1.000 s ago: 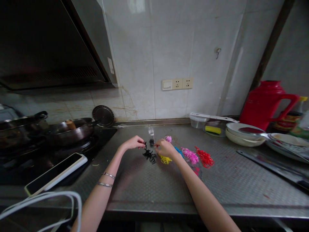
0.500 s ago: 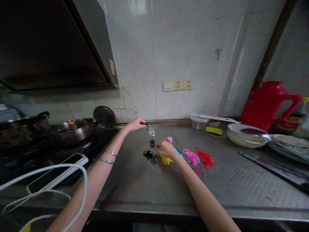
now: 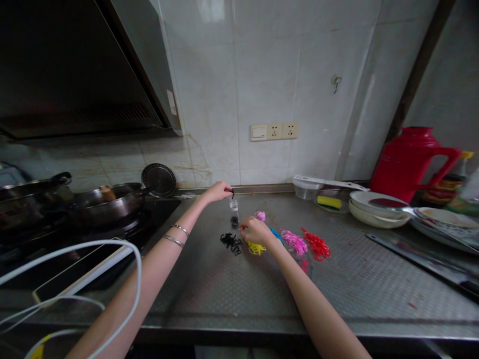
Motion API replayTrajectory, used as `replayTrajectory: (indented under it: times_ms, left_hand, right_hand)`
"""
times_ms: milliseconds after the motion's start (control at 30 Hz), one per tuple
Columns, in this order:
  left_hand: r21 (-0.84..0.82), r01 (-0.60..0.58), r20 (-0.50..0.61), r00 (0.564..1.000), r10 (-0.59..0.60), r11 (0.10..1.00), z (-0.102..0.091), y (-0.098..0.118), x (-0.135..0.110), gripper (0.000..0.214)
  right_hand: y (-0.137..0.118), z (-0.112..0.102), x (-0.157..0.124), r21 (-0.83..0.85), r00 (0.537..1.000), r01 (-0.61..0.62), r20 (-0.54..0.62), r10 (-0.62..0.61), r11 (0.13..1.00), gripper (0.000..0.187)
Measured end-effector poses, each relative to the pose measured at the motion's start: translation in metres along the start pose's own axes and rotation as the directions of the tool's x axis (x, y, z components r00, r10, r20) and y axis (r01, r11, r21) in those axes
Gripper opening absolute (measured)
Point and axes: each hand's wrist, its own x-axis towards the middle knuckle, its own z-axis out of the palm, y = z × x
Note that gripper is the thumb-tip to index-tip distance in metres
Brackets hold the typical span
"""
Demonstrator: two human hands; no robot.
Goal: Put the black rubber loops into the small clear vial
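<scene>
**Black band pinched above the little bottle**

Your left hand (image 3: 218, 191) is raised over the far part of the steel surface (image 3: 337, 294), thumb and forefinger pinched on one small black rubber band (image 3: 232, 190), which hangs just above the mouth of the small clear bottle (image 3: 234, 212). The bottle stands upright, and its lower part is dark with black bands already inside. Two thin metal bangles (image 3: 176, 234) sit on that forearm.

Your right hand (image 3: 255, 231) rests low on the surface just right of the bottle, fingers curled together; whether it grips anything you cannot tell from here.

In front of the bottle lie the loose bands, sorted by colour into five heaps you can count: black (image 3: 231, 242) at the left, then yellow (image 3: 255, 248), blue (image 3: 277, 234) mostly hidden behind your right hand, pink (image 3: 294, 241), and red (image 3: 317, 246) at the right. A small pink clump (image 3: 260, 215) sits apart, just beyond your right hand.

No brand or label can be read anywhere. On the tiled wall is one plate with a switch and two sockets (image 3: 274, 131).

To the left, two dark pans (image 3: 101, 202) stand on the stove, with one round lid (image 3: 159, 179) propped against the wall. A white cable (image 3: 93, 249) loops across the near left. To the far right stand one red jug (image 3: 409, 162), a stack of white plates (image 3: 376, 204) and a clear box holding a yellow sponge (image 3: 329, 201).
</scene>
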Motion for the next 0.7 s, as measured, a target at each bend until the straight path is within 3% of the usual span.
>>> replayTrajectory:
  times_ms: [467, 700]
  left_hand:
    - [-0.046, 0.023, 0.021, 1.0, -0.023, 0.999, 0.011, -0.005, -0.003, 0.023]
    - [-0.165, 0.04, -0.103, 0.993, -0.058, 0.986, 0.015, -0.009, -0.017, 0.029]
  right_hand:
    - [0.003, 0.004, 0.001, 0.005, 1.0, 0.013, -0.013, -0.013, 1.0, 0.024]
    - [0.005, 0.008, 0.003, 0.023, 1.0, 0.01, -0.009, -0.01, 1.0, 0.025]
